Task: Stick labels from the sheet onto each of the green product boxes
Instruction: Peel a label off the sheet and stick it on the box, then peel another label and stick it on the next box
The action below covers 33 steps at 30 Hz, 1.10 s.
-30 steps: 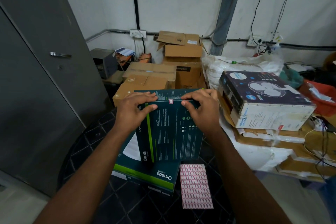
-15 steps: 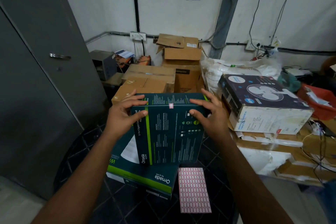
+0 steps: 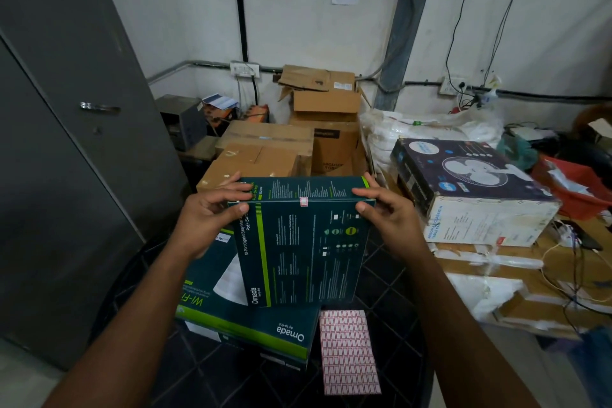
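Green box (image 3: pixel 299 248), raised higher than a second ago, a small label (image 3: pixel 303 201) on its top edge.
Left hand (image 3: pixel 207 219) and right hand (image 3: pixel 387 220) grip its upper corners; it overlaps a second box (image 3: pixel 245 325); label sheet (image 3: pixel 347 351) lies flat beside, open dark desk (image 3: pixel 394 291) to its right.

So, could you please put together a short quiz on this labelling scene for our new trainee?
1. True or false: a label already sits on the upper green box.
2. Which hands hold that box: A left only, B right only, C both?
3. Where does the label sheet lie?

Key: 1 true, on its top edge. 2 C, left hand and right hand. 3 On the dark surface, right of the lower green box.
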Available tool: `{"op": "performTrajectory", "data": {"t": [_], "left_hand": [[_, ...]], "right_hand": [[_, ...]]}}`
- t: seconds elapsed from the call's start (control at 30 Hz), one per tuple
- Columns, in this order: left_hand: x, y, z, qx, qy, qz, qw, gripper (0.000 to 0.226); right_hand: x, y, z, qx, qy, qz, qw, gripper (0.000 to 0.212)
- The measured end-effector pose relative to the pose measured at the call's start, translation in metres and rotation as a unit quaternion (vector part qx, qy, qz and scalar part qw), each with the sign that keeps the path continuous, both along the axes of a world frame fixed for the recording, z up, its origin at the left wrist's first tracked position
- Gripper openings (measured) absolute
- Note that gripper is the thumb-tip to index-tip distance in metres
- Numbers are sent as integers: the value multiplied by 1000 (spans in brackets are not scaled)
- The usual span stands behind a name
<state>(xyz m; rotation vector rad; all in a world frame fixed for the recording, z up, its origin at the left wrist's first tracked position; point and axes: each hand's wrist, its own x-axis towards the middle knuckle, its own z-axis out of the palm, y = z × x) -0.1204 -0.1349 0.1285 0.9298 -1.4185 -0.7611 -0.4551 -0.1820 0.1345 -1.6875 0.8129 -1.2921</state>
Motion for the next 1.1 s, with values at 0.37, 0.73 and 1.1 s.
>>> {"op": "performTrajectory", "data": {"t": [0.37, 0.73, 1.1], "left_hand": [[-1, -1, -5, 1, 5, 6, 1000, 27], [-18, 14, 62, 30, -490, 122, 863, 77], [-2, -14, 82, 73, -493, -27, 867, 93]], "right_hand": [[3, 4, -1, 8, -36, -12, 999, 22], [21, 19, -4, -7, -91, -87, 992, 19], [97, 53, -73, 112, 135, -18, 984, 92]]}}
